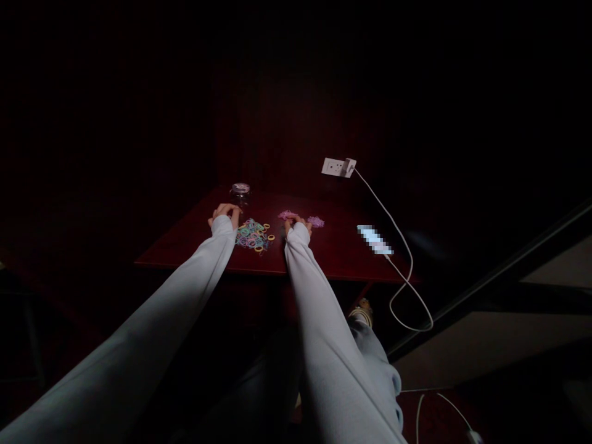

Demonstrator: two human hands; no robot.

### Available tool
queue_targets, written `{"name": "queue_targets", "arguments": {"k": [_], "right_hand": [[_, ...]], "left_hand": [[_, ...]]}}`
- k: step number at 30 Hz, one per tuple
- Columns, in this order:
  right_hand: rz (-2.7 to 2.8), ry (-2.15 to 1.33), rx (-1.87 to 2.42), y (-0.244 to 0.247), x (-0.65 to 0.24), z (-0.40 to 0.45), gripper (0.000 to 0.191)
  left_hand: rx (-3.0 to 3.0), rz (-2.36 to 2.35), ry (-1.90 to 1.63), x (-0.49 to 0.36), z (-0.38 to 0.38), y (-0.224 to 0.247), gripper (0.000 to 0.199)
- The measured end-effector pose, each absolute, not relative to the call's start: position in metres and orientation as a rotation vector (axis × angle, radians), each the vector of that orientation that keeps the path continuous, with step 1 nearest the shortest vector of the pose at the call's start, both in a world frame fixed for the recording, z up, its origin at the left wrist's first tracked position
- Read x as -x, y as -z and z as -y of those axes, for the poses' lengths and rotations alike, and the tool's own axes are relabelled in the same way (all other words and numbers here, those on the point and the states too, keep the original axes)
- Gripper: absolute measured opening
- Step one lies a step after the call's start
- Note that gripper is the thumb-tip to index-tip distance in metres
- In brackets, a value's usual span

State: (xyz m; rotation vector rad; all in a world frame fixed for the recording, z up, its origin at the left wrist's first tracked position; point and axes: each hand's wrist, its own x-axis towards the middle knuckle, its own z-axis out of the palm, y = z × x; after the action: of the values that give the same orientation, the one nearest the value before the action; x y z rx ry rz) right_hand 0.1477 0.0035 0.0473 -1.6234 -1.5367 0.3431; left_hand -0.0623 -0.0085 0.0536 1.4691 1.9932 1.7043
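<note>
Dark red surface [342, 259], smooth, lighting low. Clock reference: centre = mixed pile of small ring-shaped bands in green, yellow, purple and pink [252, 236]; 12 = far edge.

Left hand [224, 216]: at 10 o'clock, beside the pile's edge, fingers bent downward. Cannot tell whether they are closed on a band.

Right hand [298, 227]: between 2 and 3 o'clock, fingers curved at the near side of a small heap of pink bands [288, 214], which lies at 2. Fingertips partly hidden; any grip cannot be told.

Small heap of purple bands [316, 221]: just past the right hand, between 2 and 3, apart from the mixed pile.

Clear round jar with a pale top [240, 192]: upright, between 11 and 12, beyond the left hand; contents too dark to read.

Phone, screen lit and pixelated [374, 239]: at 3, near the right edge. White cable [393, 219] loops from it to a white charger [348, 166] in a white wall socket [332, 166], between 1 and 2.
</note>
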Motion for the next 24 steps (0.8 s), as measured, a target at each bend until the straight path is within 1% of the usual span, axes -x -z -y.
{"name": "queue_targets", "arguments": {"k": [3, 6, 9, 11, 14, 18, 20, 24], "right_hand": [[1.88, -0.398, 1.37, -0.049, -0.141, 0.003, 0.03], [2.144, -0.428, 1.211, -0.051, -0.13, 0.012, 0.045], [2.244, -0.415, 1.191, -0.053, -0.12, 0.019, 0.062], [2.295, -0.415, 1.186, -0.054, -0.116, 0.02, 0.066], [2.312, -0.435, 1.197, -0.053, -0.116, 0.018, 0.064], [2.228, -0.5, 1.202, -0.049, -0.118, 0.011, 0.058], [2.164, -0.548, 1.173, -0.047, -0.12, 0.007, 0.051], [2.044, -0.637, 1.171, -0.043, -0.123, 0.001, 0.032]], "left_hand": [[-1.495, -1.88, -1.815, 0.066, 0.002, -0.047, 0.031], [-1.515, -1.808, -1.89, 0.071, -0.008, -0.04, 0.047], [-1.476, -1.734, -1.908, 0.074, -0.018, -0.035, 0.057], [-1.441, -1.675, -1.913, 0.074, -0.022, -0.033, 0.062], [-1.418, -1.62, -1.915, 0.073, -0.023, -0.032, 0.066], [-1.404, -1.595, -1.885, 0.07, -0.018, -0.036, 0.066], [-1.378, -1.617, -1.871, 0.068, -0.014, -0.039, 0.065], [-1.358, -1.664, -1.808, 0.065, -0.009, -0.045, 0.062]]}}
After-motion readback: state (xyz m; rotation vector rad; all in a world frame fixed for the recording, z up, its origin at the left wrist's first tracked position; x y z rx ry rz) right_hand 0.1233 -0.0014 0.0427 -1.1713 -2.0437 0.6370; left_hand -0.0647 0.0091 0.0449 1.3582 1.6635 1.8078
